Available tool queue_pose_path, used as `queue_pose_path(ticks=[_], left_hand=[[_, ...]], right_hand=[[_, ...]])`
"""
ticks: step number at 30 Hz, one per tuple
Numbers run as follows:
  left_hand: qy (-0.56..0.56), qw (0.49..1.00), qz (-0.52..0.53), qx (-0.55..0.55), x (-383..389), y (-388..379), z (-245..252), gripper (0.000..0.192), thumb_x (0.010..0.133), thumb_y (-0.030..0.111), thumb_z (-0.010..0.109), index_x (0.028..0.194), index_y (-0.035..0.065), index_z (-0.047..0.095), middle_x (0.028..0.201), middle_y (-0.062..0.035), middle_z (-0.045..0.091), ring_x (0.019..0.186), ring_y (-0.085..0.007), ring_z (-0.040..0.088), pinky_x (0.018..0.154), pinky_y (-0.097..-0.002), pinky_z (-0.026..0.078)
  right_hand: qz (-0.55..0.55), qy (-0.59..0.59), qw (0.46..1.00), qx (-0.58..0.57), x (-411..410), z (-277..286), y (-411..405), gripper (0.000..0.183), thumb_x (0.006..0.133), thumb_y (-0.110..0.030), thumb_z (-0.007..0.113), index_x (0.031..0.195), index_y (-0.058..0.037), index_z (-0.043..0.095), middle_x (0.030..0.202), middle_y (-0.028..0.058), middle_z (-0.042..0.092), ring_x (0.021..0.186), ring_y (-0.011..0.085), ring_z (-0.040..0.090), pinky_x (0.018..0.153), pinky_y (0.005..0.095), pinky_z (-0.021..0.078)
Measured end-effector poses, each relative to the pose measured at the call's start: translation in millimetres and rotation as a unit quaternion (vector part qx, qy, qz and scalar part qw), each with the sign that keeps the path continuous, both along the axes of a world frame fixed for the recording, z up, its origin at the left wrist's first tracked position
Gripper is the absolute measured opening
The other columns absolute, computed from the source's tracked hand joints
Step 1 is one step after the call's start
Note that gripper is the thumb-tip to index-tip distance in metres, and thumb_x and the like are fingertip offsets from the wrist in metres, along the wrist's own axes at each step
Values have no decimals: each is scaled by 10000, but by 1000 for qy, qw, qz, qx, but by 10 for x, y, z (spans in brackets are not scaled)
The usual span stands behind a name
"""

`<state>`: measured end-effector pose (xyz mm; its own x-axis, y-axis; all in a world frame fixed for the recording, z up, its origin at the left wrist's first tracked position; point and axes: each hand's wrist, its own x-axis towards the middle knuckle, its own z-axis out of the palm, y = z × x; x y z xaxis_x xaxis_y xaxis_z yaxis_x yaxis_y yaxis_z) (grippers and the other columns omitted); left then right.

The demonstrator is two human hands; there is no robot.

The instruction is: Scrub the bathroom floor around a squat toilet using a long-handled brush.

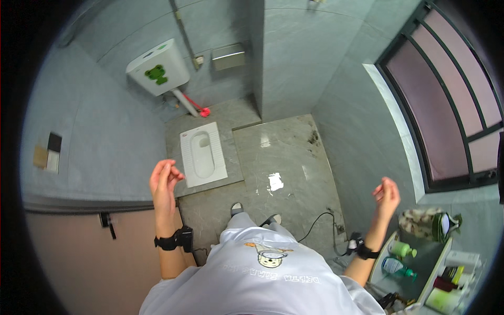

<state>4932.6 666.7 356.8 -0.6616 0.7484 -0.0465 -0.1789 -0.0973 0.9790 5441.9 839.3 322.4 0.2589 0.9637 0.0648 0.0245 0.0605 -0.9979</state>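
Note:
My left hand (165,178) is raised at the left, with its fingers loosely curled and nothing visible in them. In the picture it lies beside the lower left corner of a white ceramic squat toilet (219,151) set in the floor. On the right, my right hand (388,195) is also up and empty, its fingers bent, between the grey tiled wall and the window sill. A black strap with a small device (173,240) circles my left wrist, and a similar wrist strap (366,251) is on my right. Neither hand appears to touch anything.
A white cistern (157,67) with a frog sticker hangs above a red-handled brush (204,112). A metal paper holder (228,57) is on the wall. A corner shelf (413,271) holds several bottles. A black cable (315,225) crosses the tiled floor. The door (78,256) is at left.

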Motion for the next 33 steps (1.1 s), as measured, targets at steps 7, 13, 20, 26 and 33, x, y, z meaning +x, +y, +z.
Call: queue_pose_path(ticks=[7,13,20,26,33], left_hand=[[-102,987,-16,-123,-651,218,-1099,160,900,191,532,950,47,580,736,-9,530,655,-106,522,626,-247,461],[-219,958,-27,-182,-770,501,-1899,173,854,215,582,962,79,584,756,-9,524,686,-121,526,628,-278,462],[-247,945,-57,-208,-871,586,-1998,203,837,226,596,977,80,578,803,-17,527,709,-134,537,638,-282,467],[-232,957,-21,-174,-1138,374,-1794,183,843,216,592,946,65,575,799,-13,515,698,-120,528,633,-264,465],[-239,958,80,-135,-1850,-312,-1638,191,835,213,612,945,63,569,775,-13,510,679,-119,519,629,-269,464]], right_hand=[[-211,111,954,-180,-68,-1275,-916,155,892,-224,562,888,-79,615,592,-27,519,484,60,484,452,206,416],[-212,89,946,-230,-411,-1784,-1272,151,872,-225,559,876,-86,615,595,-21,529,475,75,498,450,230,442],[-222,77,932,-276,-625,-1928,-1552,155,867,-230,565,889,-84,613,609,-17,538,483,81,507,461,235,453],[-193,77,941,-269,-795,-1974,-1362,141,860,-222,569,888,-90,609,608,-15,539,489,87,519,469,237,457],[-28,128,921,-366,-2051,-1931,-538,172,853,-250,559,917,-94,588,628,-20,531,504,97,514,493,256,457]])
